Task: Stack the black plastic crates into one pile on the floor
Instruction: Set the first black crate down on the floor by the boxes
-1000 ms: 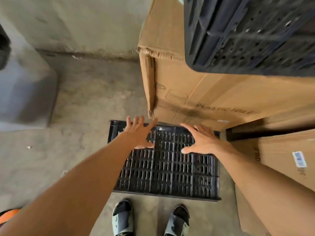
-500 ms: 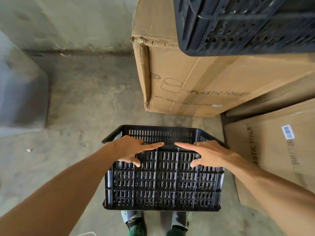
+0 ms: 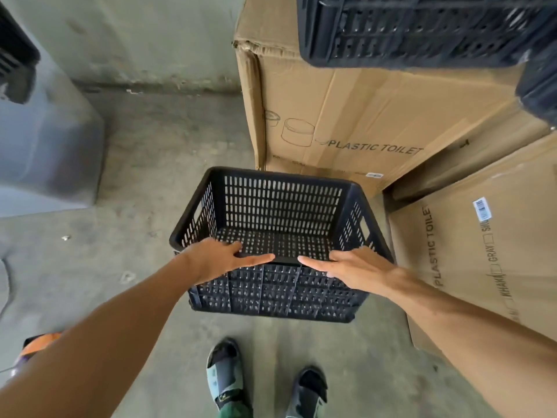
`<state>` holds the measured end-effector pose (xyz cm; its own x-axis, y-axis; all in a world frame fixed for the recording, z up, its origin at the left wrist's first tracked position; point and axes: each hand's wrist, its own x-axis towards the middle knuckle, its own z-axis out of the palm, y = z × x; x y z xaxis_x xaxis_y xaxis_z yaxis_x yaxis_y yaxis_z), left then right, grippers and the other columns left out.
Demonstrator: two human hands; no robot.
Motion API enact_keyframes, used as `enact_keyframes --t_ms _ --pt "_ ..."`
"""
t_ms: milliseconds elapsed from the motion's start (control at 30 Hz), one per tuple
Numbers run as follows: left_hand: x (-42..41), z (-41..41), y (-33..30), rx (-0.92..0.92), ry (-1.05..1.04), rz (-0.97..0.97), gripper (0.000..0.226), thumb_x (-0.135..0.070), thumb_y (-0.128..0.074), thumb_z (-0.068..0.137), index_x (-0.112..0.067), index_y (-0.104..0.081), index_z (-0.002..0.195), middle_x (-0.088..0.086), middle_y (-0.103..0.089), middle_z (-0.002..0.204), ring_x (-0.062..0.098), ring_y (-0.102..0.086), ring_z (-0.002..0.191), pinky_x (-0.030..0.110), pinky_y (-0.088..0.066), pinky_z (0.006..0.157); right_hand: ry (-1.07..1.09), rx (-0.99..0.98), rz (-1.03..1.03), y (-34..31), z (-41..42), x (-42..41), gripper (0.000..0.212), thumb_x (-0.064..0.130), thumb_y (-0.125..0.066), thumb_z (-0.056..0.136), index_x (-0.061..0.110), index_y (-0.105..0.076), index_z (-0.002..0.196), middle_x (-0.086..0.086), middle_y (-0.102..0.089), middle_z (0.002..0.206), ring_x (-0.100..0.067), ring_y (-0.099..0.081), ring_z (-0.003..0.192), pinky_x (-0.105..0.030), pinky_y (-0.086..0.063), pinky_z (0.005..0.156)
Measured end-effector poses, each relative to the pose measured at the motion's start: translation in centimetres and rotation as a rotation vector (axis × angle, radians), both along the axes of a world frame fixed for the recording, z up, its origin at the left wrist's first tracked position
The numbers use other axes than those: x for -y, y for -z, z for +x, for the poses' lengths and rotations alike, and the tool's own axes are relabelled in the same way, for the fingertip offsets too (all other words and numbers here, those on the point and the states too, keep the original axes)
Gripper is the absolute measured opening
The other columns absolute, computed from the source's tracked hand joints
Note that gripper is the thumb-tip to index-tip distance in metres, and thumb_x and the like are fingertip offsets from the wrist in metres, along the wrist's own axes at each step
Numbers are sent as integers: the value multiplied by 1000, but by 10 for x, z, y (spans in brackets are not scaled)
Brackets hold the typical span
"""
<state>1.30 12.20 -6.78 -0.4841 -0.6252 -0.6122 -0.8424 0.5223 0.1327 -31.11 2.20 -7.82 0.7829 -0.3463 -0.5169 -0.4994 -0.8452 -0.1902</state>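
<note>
Black slotted plastic: crate (image 3: 280, 236) seen mouth up and tipped slightly toward the far side, apparently held just above the floor (image 3: 156, 164), in front of the feet and close to the big carton (image 3: 361, 116). Contact with the floor not determinable. Long axis ran left to right across the view; long near wall faced the camera.

Left hand (image 3: 217, 260) lay on the near rim, left of centre, fingers curled over the edge, index finger stretched along the rim. Right hand (image 3: 358, 268) mirrored it right of centre, fingers likewise hooked over the rim. Both partly closed on the rim; index tips close but apart.

Second crate (image 3: 422, 28) noted on top of the carton, overhanging its near edge; part of another dark crate at far right.

Step judged: setting out the base crate of the pile. Next move judged to call for seating it flat, mouth up, then fetching the second crate down and matching long axes so it nests squarely.
</note>
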Motion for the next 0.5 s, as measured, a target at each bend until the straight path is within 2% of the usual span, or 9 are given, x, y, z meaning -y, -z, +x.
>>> enact_keyframes --t_ms 67,133,167,200,267,367,433,500 --pt "-17 -10 16 23 11 -2 120 17 -42 90 -59 41 132 29 -39 147 20 -43 45 36 -47 49 2 -36 -21 11 -4 -17 122 -14 -52 86 66 21 142 -1 -47 83 -17 -37 43 -29 -22 36" --pt "-37 -18 42 50 17 33 119 16 -41 91 -57 45 129 28 -37 148 19 -38 45 40 -49 52 -1 -52 -19 35 -7 -38 121 -15 -46 85 67 23 141 -3 -45 84 -19 -36 44 -33 -25 39" --pt "-50 -21 56 60 20 57 118 14 -41 92 -56 47 128 27 -33 151 21 -43 48 40 -49 53 -8 -66 -9 49 -9 -49 120 -15 -44 86 68 24 139 -4 -46 86 -21 -36 44 -34 -26 42" --pt "-62 -24 72 64 33 74 117 11 -41 93 -56 49 126 27 -29 154 25 -52 54 40 -47 54 -17 -83 7 63 -10 -62 118 -14 -41 87 70 27 136 -4 -45 87 -22 -36 45 -35 -24 42" --pt "-90 -27 103 56 70 84 111 3 -39 97 -55 53 120 26 -25 156 33 -66 79 41 -49 62 -33 -115 50 88 -14 -87 115 -11 -37 90 73 31 130 -3 -39 88 -24 -37 46 -35 -21 43" --pt "-124 -32 139 42 59 97 104 -10 -35 102 -57 56 113 24 -22 157 41 -61 110 48 -52 88 -43 -137 82 120 -18 -123 116 -13 -34 89 74 34 126 -9 -43 100 -29 -48 55 -41 -39 53" --pt "-132 -33 151 43 58 134 97 -17 -34 105 -62 52 115 24 -27 154 42 -59 115 50 -51 94 -47 -154 102 133 -20 -138 118 -17 -32 87 74 31 129 -17 -48 121 -31 -58 63 -43 -46 57" --pt "-131 -30 156 34 65 150 98 -17 -37 105 -63 49 119 24 -31 151 41 -60 112 50 -51 92 -29 -152 120 137 -21 -141 116 -14 -36 90 74 27 132 -17 -47 128 -30 -60 65 -41 -48 56"
